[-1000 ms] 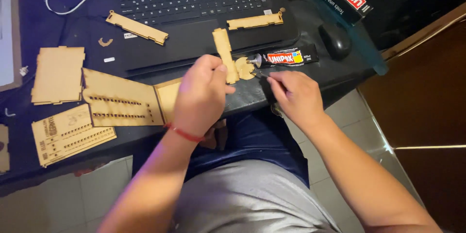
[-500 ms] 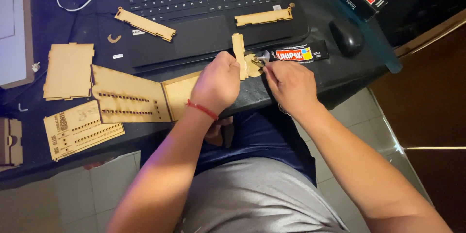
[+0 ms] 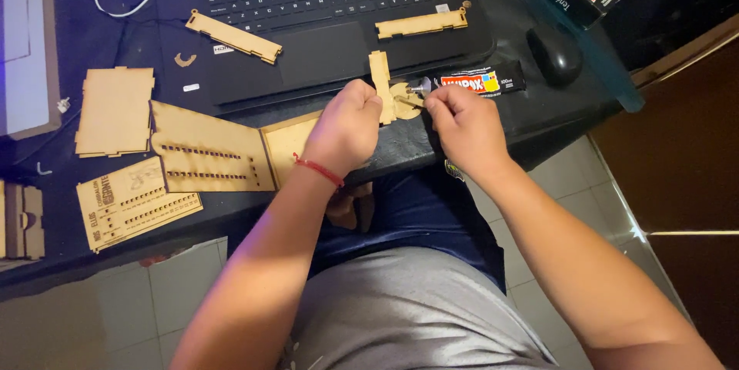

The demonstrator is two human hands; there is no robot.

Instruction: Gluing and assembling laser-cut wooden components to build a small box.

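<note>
Dim, warm indoor light; dark desk and darker corners.

Light is coming from above and slightly ahead, falling brightest on the left hand (image 3: 346,127), the right hand (image 3: 466,127) and both forearms, which are reading warm and evenly lit. The pale wooden panels (image 3: 212,150) are standing out sharply against the dark desk (image 3: 77,254), which is swallowing detail. A faint bluish glow is showing at the far left edge. The floor tiles (image 3: 616,216) are catching a thin bright streak of glare at right. The top right corner is falling into near black. Focus is holding across the centre; soft shadows are sitting under the hands. Edges are bending slightly outward.
</note>
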